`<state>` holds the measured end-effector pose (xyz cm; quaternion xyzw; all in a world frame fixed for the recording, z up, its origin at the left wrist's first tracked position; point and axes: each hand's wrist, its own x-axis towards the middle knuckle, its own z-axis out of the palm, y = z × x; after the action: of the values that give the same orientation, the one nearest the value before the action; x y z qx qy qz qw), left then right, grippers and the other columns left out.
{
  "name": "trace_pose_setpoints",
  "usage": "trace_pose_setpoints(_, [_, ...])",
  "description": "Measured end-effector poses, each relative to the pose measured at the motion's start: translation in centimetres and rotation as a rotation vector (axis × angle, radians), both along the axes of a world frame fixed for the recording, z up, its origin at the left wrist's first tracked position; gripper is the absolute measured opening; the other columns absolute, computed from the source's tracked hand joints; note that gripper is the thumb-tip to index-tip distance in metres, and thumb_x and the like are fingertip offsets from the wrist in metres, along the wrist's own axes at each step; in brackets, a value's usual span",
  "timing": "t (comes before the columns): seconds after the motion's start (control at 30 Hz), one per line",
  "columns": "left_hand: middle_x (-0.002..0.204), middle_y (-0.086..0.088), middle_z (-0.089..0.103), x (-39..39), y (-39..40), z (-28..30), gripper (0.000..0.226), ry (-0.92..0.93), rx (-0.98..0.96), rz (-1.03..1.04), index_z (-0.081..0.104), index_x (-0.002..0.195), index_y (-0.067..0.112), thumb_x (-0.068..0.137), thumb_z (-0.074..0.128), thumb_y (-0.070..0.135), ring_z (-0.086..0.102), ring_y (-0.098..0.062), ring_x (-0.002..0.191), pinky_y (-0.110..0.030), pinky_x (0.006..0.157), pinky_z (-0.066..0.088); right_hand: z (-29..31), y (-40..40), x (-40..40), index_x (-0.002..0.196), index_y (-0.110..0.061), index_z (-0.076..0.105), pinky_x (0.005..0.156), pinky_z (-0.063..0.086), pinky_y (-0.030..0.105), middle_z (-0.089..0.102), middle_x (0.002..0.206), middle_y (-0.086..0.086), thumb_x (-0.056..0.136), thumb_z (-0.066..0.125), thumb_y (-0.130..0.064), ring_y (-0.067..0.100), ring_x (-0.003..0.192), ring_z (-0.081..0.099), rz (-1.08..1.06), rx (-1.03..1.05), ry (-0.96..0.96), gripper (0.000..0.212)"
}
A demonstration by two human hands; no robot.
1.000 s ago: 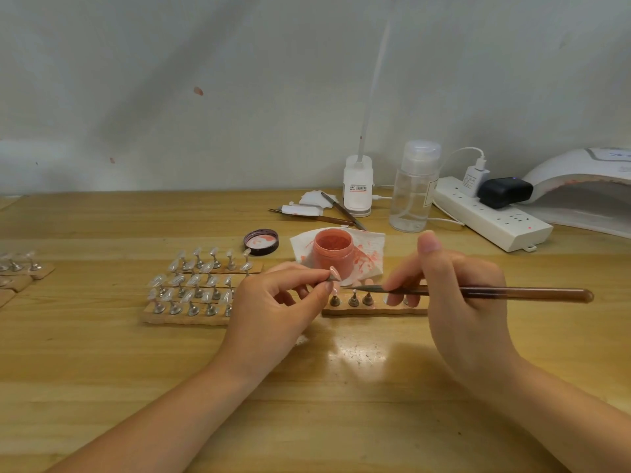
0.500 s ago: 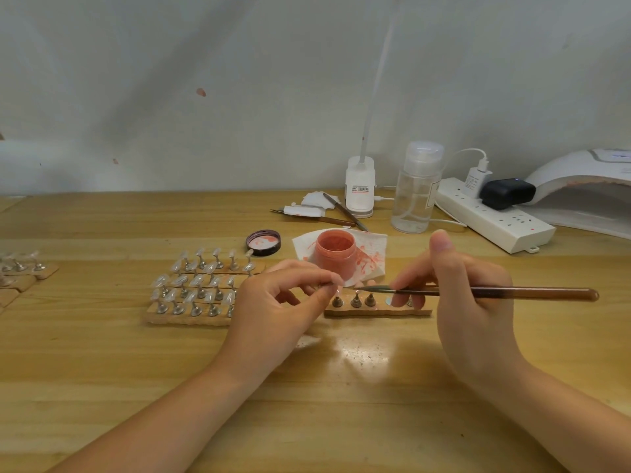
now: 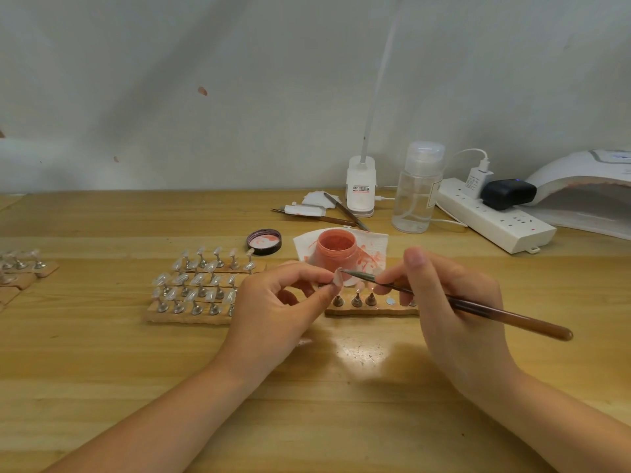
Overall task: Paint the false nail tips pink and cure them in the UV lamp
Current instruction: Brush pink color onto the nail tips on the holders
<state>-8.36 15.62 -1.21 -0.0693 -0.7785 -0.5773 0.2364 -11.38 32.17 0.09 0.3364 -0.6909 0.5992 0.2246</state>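
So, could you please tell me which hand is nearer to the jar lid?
Left. The left hand lies just in front of the lid; the right hand sits farther right.

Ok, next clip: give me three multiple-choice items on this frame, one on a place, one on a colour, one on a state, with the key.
1. Where does the jar's lid lie?
A. Left of the paint jar, inside up
B. Screwed onto the jar
C. On the power strip

2. What colour is the paint in the jar?
A. Blue
B. Pink
C. Green

3. What is the left hand doing?
A. Resting flat on the table
B. Pinching one nail tip
C. Holding the clear bottle

Answers:
1. A, the lid lies open on the wood beside the jar.
2. B, jar and the stained tissue under it show salmon pink.
3. B, thumb and forefinger pinch the tip while the brush in the right hand meets it.
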Motion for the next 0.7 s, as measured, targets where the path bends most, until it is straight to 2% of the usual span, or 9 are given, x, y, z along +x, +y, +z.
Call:
trace_pose_setpoints(0.07, [0.076, 0.009, 0.069, 0.00, 0.00, 0.04, 0.009, -0.006, -0.002, 0.011, 0.073, 0.074, 0.036, 0.065, 0.069, 0.034, 0.055, 0.002, 0.063, -0.010, 0.053, 0.042, -0.09, 0.06, 0.08, 0.071, -0.012, 0.067, 0.055, 0.041, 0.006, 0.064, 0.059, -0.004, 0.091, 0.045, -0.027, -0.002, 0.059, 0.059, 0.019, 0.009, 0.005, 0.033])
trace_pose_setpoints(0.13, [0.076, 0.009, 0.068, 0.00, -0.03, 0.07, 0.014, -0.010, 0.001, 0.018, 0.072, 0.077, 0.038, 0.064, 0.068, 0.035, 0.054, 0.001, 0.063, -0.011, 0.052, 0.042, -0.17, 0.14, 0.23, 0.068, -0.008, 0.068, 0.055, 0.041, 0.006, 0.064, 0.063, 0.000, 0.091, 0.044, -0.028, -0.002, 0.058, 0.059, 0.047, -0.003, 0.006, 0.039])
trace_pose_setpoints(0.23, [0.075, 0.008, 0.068, 0.08, 0.06, 0.22, 0.015, -0.014, 0.010, 0.015, 0.072, 0.078, 0.036, 0.064, 0.069, 0.034, 0.052, 0.001, 0.061, -0.011, 0.051, 0.041, -0.19, 0.18, 0.43, 0.065, -0.010, 0.066, 0.055, 0.041, 0.006, 0.063, 0.061, 0.001, 0.092, 0.040, -0.035, 0.000, 0.056, 0.060, 0.079, -0.051, -0.013, 0.045])
trace_pose_setpoints(0.37, [0.073, 0.005, 0.068, 0.18, 0.12, 0.24, 0.008, -0.013, 0.014, 0.018, 0.073, 0.070, 0.034, 0.063, 0.069, 0.035, 0.051, -0.001, 0.061, -0.013, 0.052, 0.041, 0.04, -0.07, 0.09, 0.070, -0.017, 0.065, 0.056, 0.040, 0.005, 0.062, 0.059, -0.007, 0.093, 0.041, -0.024, -0.003, 0.060, 0.059, 0.014, -0.022, 0.027, 0.034])
trace_pose_setpoints(0.43, [0.073, 0.004, 0.067, 0.16, 0.13, 0.24, 0.006, -0.018, 0.015, 0.023, 0.072, 0.067, 0.034, 0.066, 0.072, 0.028, 0.051, -0.002, 0.061, -0.015, 0.052, 0.041, -0.01, -0.22, -0.09, 0.073, -0.017, 0.066, 0.056, 0.041, 0.008, 0.065, 0.065, -0.006, 0.092, 0.041, -0.027, 0.001, 0.062, 0.060, 0.002, 0.007, 0.014, 0.033])
trace_pose_setpoints(0.53, [0.073, 0.001, 0.067, 0.14, 0.11, 0.24, 0.016, -0.014, -0.003, 0.034, 0.072, 0.067, 0.032, 0.069, 0.074, 0.016, 0.049, -0.004, 0.060, -0.019, 0.052, 0.041, -0.23, -0.08, 0.02, 0.068, -0.011, 0.068, 0.055, 0.042, 0.009, 0.065, 0.061, -0.003, 0.092, 0.043, -0.030, 0.002, 0.059, 0.061, 0.010, 0.005, -0.013, 0.039])
trace_pose_setpoints(0.63, [0.074, 0.002, 0.068, 0.28, 0.19, 0.45, 0.004, -0.023, 0.016, 0.012, 0.073, 0.069, 0.030, 0.066, 0.073, 0.027, 0.048, -0.004, 0.059, -0.019, 0.053, 0.042, -0.19, 0.15, 0.32, 0.063, -0.015, 0.065, 0.055, 0.043, 0.007, 0.064, 0.060, 0.001, 0.092, 0.042, -0.032, 0.001, 0.055, 0.060, 0.049, -0.053, -0.037, 0.041])
trace_pose_setpoints(0.7, [0.073, 0.002, 0.067, 0.35, 0.18, 0.43, 0.006, -0.023, 0.023, 0.015, 0.073, 0.068, 0.031, 0.064, 0.070, 0.033, 0.047, -0.002, 0.059, -0.018, 0.053, 0.041, -0.05, 0.10, 0.31, 0.063, -0.017, 0.064, 0.056, 0.042, 0.007, 0.064, 0.062, 0.001, 0.091, 0.039, -0.030, 0.000, 0.055, 0.060, 0.043, -0.072, -0.043, 0.040])
